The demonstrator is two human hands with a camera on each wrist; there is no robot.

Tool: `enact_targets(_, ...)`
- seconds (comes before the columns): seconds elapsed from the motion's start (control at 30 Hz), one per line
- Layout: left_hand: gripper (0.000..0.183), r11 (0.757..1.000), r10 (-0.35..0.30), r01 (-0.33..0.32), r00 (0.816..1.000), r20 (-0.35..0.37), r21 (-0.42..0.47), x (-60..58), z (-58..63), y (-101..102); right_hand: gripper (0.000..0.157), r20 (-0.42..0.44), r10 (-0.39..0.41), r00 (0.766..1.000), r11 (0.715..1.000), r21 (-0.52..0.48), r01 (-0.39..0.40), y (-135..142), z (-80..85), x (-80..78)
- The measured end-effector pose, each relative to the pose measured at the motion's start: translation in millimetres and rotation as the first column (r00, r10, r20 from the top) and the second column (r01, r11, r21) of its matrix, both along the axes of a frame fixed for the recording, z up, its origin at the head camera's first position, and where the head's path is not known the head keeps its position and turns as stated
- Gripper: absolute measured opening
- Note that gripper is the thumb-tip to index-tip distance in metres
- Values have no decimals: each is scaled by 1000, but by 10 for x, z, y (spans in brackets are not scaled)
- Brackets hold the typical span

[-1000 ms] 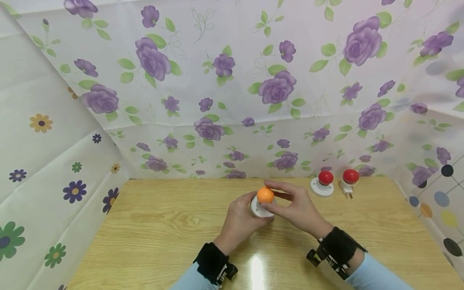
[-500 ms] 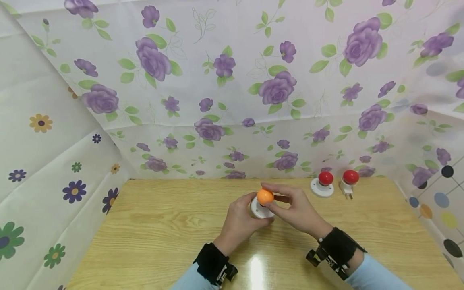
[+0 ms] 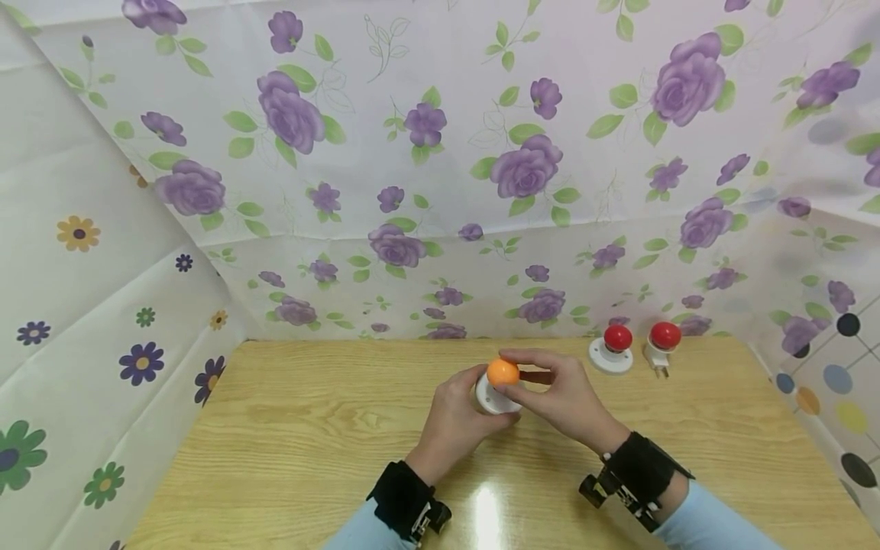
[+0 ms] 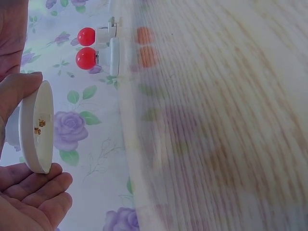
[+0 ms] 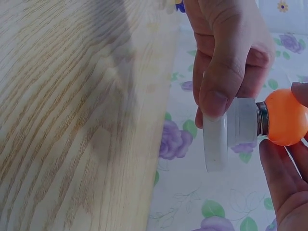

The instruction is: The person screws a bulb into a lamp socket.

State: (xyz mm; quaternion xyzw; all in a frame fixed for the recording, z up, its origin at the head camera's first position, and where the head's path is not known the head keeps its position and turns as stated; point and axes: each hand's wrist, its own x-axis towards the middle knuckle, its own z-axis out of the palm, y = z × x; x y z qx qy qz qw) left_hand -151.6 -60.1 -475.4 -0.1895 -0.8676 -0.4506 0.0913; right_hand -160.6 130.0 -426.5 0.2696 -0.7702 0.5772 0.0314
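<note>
Near the table's back edge, my left hand (image 3: 455, 416) grips the rim of a round white lamp holder (image 3: 490, 399), lifted off the table. My right hand (image 3: 567, 397) pinches an orange light bulb (image 3: 503, 373) between thumb and fingers. In the right wrist view the bulb (image 5: 287, 118) sits in line with the socket (image 5: 242, 120), with part of its metal screw base (image 5: 262, 119) showing at the socket's mouth. The left wrist view looks into the holder's hollow underside (image 4: 45, 144), where brass-coloured screw terminals show. Part of the bulb is hidden by my right fingers.
At the back right of the wooden table (image 3: 309, 458) stands a red bulb (image 3: 618, 337) in a round white holder (image 3: 610, 357). Beside it is another red bulb (image 3: 665, 334) in a white two-pin plug holder (image 3: 658, 356). Flower-patterned sheets (image 3: 426, 198) hang behind and beside the table.
My right thumb and fingers shifted around the orange bulb, the thumb going right and then back left. The left hand and the lamp holder have hardly moved.
</note>
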Motion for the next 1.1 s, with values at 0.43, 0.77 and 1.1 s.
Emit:
enact_targets(0.43,66,1000,11,-11,1000,-5,-9,16,11,1,47,-7,62,998,998,27,-62,-2,196,77)
enact_targets(0.77,63,1000,9,-9,1000,-19,-15,8,6,16,44,-14,63,998,997,50,-63,65,-33,-61)
enact_targets(1.1,62,1000,7,-7,999,-33,-5,11,4,24,38,26,-20,999,1000,20,20,-5,219,89)
